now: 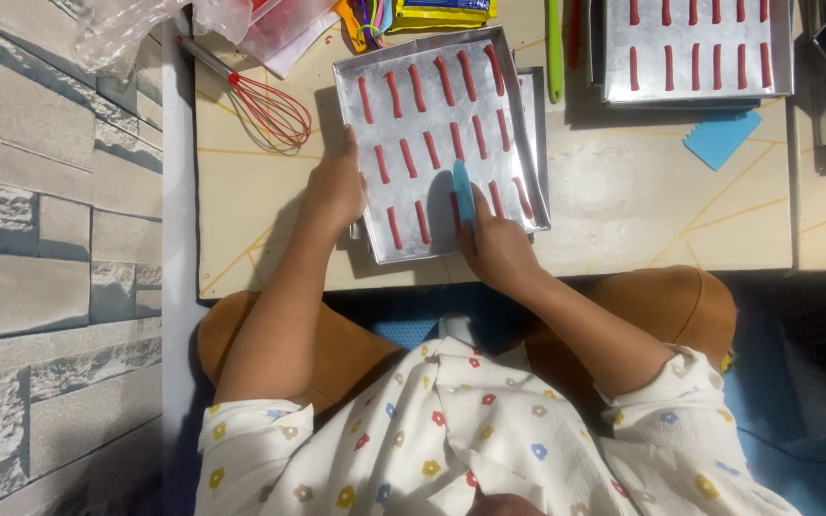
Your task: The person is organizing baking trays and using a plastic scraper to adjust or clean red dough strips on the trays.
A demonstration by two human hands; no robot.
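The metal tray (403,96) sits at an angle in the upper middle of the frame on the pale surface (614,210), and its near left edge is steadied by the left hand (335,186), whose fingers lie flat and spread against the rim rather than closed round anything. The right hand (494,244), just below the tray's lower right corner, has its fingers wrapped round a blue scraper (464,191) whose blade stands on the tray floor among the red strips (432,148). The risk I see is smearing — the blade stands right beside the lowest row, so a sideways slip could drag or flatten a neighbouring strip. The tray also seems to rest partly on another tray beneath it, so a hard push might rock it or slide it towards the near edge of the surface. Counted: about seventeen strips on this tray, in three rows of roughly six, five and six, though the scraper may hide one. A second tray (695,81) at upper right shows two rows of strips cut off by the frame, one red whisk (265,105) lies at upper left, and a second blue scraper (722,137) lies right of centre.
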